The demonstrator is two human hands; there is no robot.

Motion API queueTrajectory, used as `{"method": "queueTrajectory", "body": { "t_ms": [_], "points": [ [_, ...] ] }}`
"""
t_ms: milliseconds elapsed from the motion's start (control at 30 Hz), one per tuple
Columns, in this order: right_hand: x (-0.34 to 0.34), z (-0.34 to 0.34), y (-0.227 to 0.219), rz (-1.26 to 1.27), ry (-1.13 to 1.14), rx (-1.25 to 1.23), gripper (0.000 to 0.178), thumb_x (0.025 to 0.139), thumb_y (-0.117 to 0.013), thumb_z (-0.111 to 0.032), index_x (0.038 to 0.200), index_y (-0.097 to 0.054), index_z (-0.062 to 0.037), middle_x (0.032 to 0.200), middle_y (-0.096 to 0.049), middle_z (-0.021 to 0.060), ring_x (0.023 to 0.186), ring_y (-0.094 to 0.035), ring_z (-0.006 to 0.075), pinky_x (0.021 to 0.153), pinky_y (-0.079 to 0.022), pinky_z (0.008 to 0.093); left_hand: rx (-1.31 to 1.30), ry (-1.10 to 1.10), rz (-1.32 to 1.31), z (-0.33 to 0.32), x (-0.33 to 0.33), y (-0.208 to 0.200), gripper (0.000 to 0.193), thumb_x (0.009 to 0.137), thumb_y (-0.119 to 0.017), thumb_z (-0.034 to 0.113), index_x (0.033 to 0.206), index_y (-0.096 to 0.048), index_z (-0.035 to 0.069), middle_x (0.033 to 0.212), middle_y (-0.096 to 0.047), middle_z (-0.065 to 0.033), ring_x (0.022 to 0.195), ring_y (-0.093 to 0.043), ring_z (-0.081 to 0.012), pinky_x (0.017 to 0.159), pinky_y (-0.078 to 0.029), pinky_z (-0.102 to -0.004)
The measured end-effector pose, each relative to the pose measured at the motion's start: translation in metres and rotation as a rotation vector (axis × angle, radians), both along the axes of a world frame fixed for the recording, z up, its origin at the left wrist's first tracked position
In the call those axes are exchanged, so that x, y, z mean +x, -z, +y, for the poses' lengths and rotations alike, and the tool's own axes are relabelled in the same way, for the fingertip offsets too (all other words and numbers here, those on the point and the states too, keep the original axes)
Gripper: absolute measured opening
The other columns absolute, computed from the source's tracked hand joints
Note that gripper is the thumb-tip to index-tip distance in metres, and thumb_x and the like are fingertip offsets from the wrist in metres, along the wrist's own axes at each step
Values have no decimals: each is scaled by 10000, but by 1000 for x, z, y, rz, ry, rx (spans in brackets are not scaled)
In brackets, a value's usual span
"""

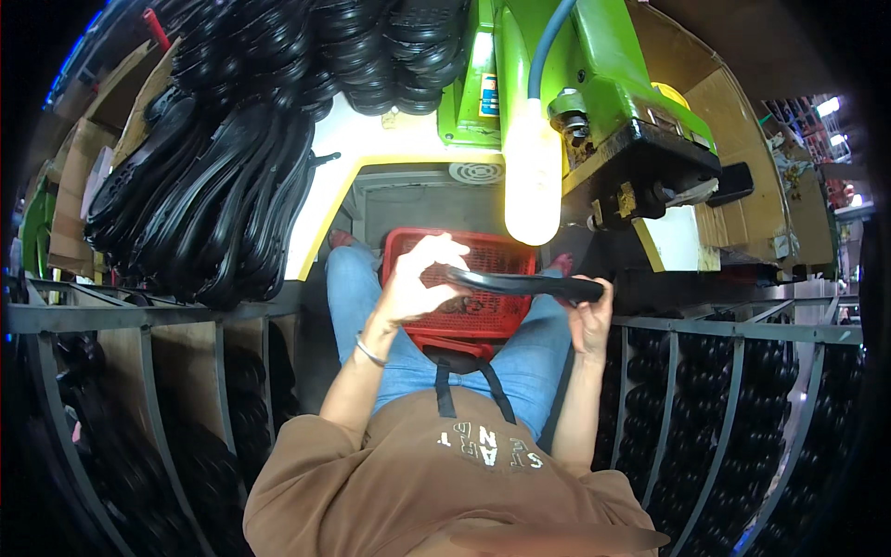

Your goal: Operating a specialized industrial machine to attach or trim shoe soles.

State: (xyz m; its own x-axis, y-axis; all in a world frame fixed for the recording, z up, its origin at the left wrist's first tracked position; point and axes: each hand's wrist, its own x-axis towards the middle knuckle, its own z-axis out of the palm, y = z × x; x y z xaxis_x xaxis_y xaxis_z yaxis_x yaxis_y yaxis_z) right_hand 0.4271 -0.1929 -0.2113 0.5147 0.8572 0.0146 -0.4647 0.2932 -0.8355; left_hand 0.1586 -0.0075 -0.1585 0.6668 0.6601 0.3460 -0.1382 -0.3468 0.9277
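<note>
A black shoe sole (pixel 524 282) is held level between my two hands, seen nearly edge-on, above my lap. My left hand (pixel 419 280) grips its left end, thumb and fingers closed round it. At the other end, my right hand (pixel 590 320) pinches the sole between thumb and fingers. Beneath the sole, a red plastic basket (pixel 492 327) sits between my knees; what it holds, if anything, is hard to make out. Many more black soles (pixel 200 190) lie stacked on the white table (pixel 336 153) to the left.
A green machine (pixel 608 65) with a black head (pixel 645 167) stands ahead, right of centre. Beside it hangs a brightly lit rounded arm (pixel 533 176). A cardboard box (pixel 756 158) is at the far right. Metal racks (pixel 190 320) full of black soles flank me on both sides.
</note>
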Motion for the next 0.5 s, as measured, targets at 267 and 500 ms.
{"method": "queueTrajectory", "body": {
  "t_ms": [267,500],
  "points": [
    [-64,27,89,591,-276,-58,686,791,-736,-359,1345,-434,-89,1345,-488,96,1250,-450,265,1083,-339,465,-263,-97,-137,-43,66,-24,341,724,-790,59,1001,-607,-17,828,-643,-64,714,-602,-96,643,-502,-239],
    [-101,55,89,549,-398,-14,619,861,-655,-310,1379,-393,-98,1381,-455,73,1274,-431,227,1062,-371,395,-148,-385,-45,-45,77,-30,332,667,-855,157,872,-632,22,756,-670,-61,662,-603,-101,613,-493,-262]
  ]
}}
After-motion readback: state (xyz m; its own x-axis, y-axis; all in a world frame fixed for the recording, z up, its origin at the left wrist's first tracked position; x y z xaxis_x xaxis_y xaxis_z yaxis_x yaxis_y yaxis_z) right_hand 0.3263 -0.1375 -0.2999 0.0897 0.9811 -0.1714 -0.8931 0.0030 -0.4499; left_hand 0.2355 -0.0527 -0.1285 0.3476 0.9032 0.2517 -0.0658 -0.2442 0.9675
